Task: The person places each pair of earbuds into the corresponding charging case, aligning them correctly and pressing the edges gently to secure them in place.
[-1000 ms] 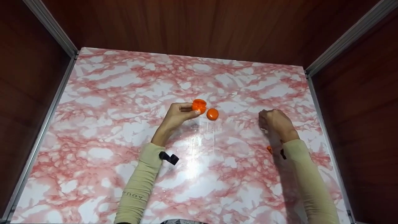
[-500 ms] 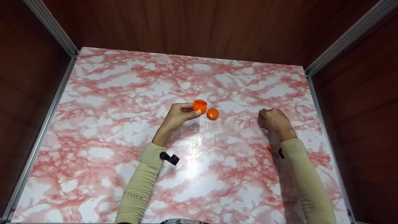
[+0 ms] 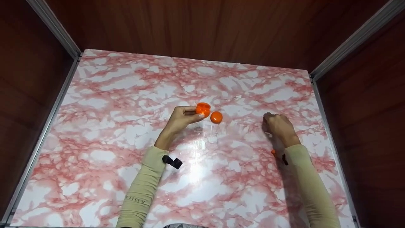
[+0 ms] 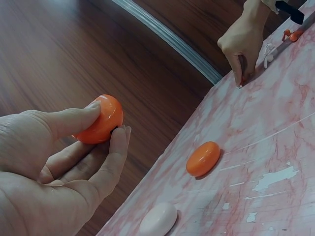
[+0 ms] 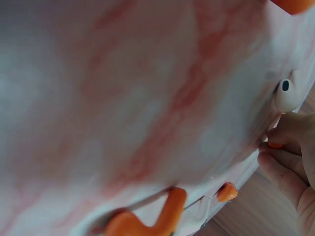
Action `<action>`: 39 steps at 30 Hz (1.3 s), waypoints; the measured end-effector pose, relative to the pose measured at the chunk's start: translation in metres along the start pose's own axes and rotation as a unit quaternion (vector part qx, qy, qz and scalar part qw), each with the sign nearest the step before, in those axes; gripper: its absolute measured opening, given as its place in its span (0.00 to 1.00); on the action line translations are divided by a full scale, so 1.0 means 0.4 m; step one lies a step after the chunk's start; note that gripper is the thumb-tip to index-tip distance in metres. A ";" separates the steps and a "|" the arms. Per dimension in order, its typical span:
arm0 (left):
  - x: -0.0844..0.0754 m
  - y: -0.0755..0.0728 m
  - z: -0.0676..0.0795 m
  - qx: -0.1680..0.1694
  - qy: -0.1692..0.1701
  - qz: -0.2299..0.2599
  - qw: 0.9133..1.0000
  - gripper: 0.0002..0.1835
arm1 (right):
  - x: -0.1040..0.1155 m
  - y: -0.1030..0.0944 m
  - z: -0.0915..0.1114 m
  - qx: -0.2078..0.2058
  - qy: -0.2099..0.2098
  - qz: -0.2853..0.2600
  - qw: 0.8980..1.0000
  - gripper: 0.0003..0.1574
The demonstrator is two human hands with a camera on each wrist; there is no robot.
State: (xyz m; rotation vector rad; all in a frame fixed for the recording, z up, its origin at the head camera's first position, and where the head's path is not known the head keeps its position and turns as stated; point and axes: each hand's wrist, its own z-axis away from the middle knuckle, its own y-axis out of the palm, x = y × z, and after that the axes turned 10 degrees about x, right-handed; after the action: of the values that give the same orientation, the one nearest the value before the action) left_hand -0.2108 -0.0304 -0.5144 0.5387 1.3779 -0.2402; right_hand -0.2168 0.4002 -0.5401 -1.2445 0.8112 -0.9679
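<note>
My left hand [image 3: 180,119] holds an orange earbud case [image 3: 203,109] with its lid up, thumb in front and fingers behind. In the left wrist view that case [image 4: 106,120] is raised above the table. Beside it on the table lies a closed orange case [image 3: 216,117], and a white case [image 4: 158,220] shows in the left wrist view. Over at the right, my right hand [image 3: 280,126] is down at the tabletop. Its fingertips pinch a small orange earbud [image 5: 275,145], mostly hidden by the fingers.
Near the right hand lie a white earbud [image 5: 286,97], an orange earbud [image 5: 170,216] and another small orange piece [image 5: 227,192]. White earbuds [image 4: 268,54] also show in the left wrist view. Dark wood panels [image 3: 196,28] wall the marbled table [image 3: 126,177] at back and sides.
Both hands stay almost in place. The right fingers have shifted slightly, and a pale bit seen under that hand in the head view is now out of sight. The left hand keeps its hold.
</note>
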 end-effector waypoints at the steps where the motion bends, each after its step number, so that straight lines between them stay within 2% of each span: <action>1: 0.000 0.000 0.000 0.000 -0.001 -0.002 1.000 0.20 | -0.001 0.001 0.003 -0.002 0.003 0.000 1.000 0.09; 10: -0.009 0.000 0.001 -0.003 -0.002 0.014 1.000 0.19 | 0.009 -0.022 0.013 -0.034 0.016 -0.019 0.999 0.13; 14: -0.007 0.000 0.000 -0.004 -0.005 0.006 1.000 0.20 | 0.021 -0.036 0.015 -0.059 0.012 -0.076 0.995 0.17; 18: -0.004 0.000 -0.001 -0.005 -0.001 0.002 1.000 0.19 | 0.041 -0.050 0.010 -0.097 -0.010 -0.130 0.987 0.14; 24: -0.003 0.000 -0.001 0.000 0.002 0.002 1.000 0.20 | 0.076 -0.068 -0.009 -0.151 -0.055 -0.142 0.977 0.10; 28: -0.003 0.000 0.000 -0.002 -0.005 -0.007 1.000 0.20 | 0.106 -0.090 -0.015 -0.148 -0.053 -0.159 0.975 0.17; 33: -0.006 0.003 0.003 0.000 -0.007 -0.017 1.000 0.21 | 0.142 -0.115 -0.022 -0.133 -0.045 -0.205 0.969 0.21; 39: -0.007 0.006 0.005 0.004 -0.005 -0.006 1.000 0.20 | 0.174 -0.125 -0.029 -0.129 -0.048 -0.276 0.951 0.20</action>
State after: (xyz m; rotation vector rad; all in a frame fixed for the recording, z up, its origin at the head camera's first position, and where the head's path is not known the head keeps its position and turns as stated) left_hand -0.2087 -0.0298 -0.5109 0.5358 1.3720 -0.2584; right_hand -0.2075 0.3291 -0.4919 -1.7881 0.5258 -1.2595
